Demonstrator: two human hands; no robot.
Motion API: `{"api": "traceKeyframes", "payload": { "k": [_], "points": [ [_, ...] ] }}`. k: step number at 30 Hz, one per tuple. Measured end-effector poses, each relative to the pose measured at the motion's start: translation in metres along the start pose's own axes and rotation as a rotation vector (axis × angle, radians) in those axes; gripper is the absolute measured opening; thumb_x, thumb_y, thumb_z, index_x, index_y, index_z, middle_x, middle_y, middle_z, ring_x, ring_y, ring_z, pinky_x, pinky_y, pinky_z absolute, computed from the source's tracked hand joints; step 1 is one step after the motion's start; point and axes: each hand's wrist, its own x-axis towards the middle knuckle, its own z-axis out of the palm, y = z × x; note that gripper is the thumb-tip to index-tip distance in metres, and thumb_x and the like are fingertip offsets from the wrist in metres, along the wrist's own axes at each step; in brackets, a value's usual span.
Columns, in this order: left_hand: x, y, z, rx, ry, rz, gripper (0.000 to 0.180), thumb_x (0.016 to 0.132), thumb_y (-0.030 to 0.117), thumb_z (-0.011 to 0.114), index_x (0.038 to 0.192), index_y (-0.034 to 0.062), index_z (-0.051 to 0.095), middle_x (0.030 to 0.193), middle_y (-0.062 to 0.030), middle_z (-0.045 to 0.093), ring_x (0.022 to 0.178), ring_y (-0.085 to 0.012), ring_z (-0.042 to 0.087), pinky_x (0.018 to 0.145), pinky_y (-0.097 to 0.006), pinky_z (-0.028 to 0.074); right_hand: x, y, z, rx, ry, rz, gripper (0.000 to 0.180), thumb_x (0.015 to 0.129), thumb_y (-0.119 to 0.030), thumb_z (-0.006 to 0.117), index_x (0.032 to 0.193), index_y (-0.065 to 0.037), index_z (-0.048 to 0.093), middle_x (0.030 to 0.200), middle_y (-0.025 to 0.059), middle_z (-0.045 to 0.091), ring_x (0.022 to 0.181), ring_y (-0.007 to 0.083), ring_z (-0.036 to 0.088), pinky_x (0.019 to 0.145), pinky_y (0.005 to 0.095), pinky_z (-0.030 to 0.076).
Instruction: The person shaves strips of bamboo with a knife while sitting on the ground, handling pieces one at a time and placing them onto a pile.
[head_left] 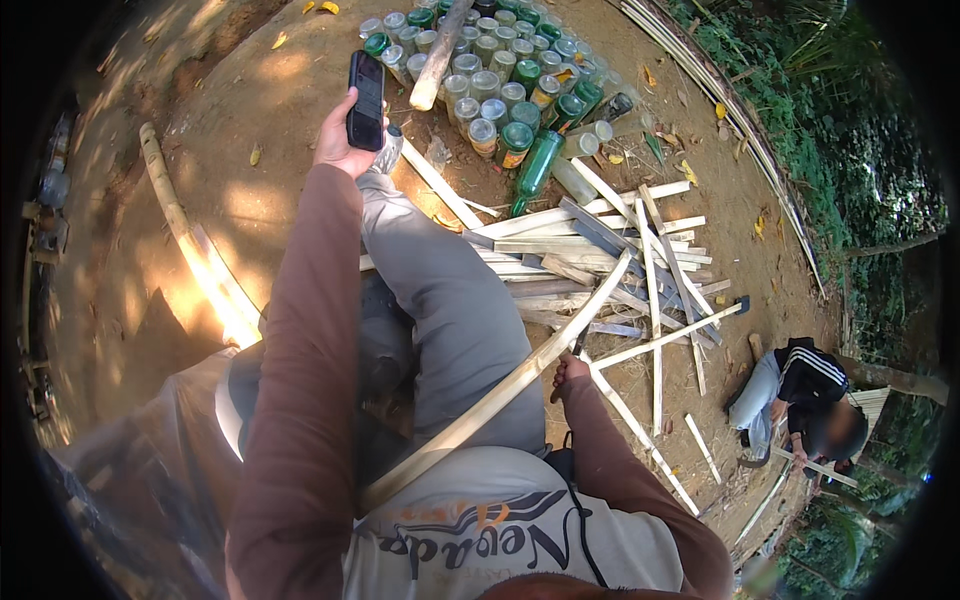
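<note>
My left hand [343, 138], arm stretched forward, is closed around a black smartphone [366, 95] held upright with its screen lit. My right hand [572, 372] is by my right thigh, wrapped around the handle of what looks like a knife [580, 342]; most of its blade is hidden or too thin to make out. A long pale split-wood strip [500, 393] leans across my lap from my belly, passing just left of my right hand. In front of my knee lies a loose pile of pale strips [560, 243], some crossing each other.
Many upturned glass jars and green bottles [490, 85] stand in a cluster ahead, a thick pole [440, 55] lying over them. To the left lies a long curved pole [180, 215]. At the right another person [800, 395] sits bent over a strip. Long poles [735, 130] edge the greenery.
</note>
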Motion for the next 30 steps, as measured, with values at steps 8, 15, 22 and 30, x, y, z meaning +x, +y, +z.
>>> {"api": "traceKeyframes", "payload": {
  "k": [8,15,22,30],
  "points": [
    [0.086,-0.116,0.02,0.058,0.036,-0.409,0.046,0.103,0.037,0.065,0.134,0.0042,0.06,0.112,-0.0202,0.071,0.092,-0.0349,0.072,0.081,-0.046,0.061,-0.01,-0.007,0.0,-0.045,0.058,0.008,0.026,0.097,-0.023,0.059,0.075,-0.013,0.05,0.057,0.0007,0.041,0.044,0.0186,0.042,0.045,0.0385,0.036],
    [0.13,-0.134,0.048,0.144,0.196,-0.482,0.047,0.103,0.024,0.064,0.142,0.0008,0.049,0.127,-0.0195,0.066,0.111,-0.0367,0.07,0.097,-0.049,0.063,-0.021,-0.001,0.012,-0.001,0.199,-0.021,0.029,0.103,-0.03,0.053,0.082,-0.011,0.059,0.058,0.0018,0.047,0.044,0.0183,0.046,0.043,0.0361,0.038],
    [0.123,-0.136,0.048,0.265,0.402,-0.306,0.04,0.106,0.032,0.062,0.137,0.006,0.058,0.128,-0.0124,0.069,0.114,-0.0272,0.07,0.099,-0.05,0.057,-0.031,-0.009,0.012,-0.052,0.168,0.031,0.03,0.101,-0.027,0.054,0.074,-0.015,0.051,0.056,-0.0013,0.042,0.043,0.0154,0.039,0.042,0.0348,0.033],
    [0.113,-0.134,-0.001,0.061,0.276,-0.221,0.053,0.1,0.02,0.069,0.14,-0.0027,0.043,0.138,-0.0253,0.058,0.123,-0.0401,0.064,0.114,-0.056,0.048,-0.038,-0.004,-0.016,0.032,-0.05,0.041,0.027,0.095,-0.023,0.065,0.077,-0.014,0.048,0.06,0.0012,0.044,0.048,0.0181,0.043,0.049,0.0374,0.037]
  ]
}}
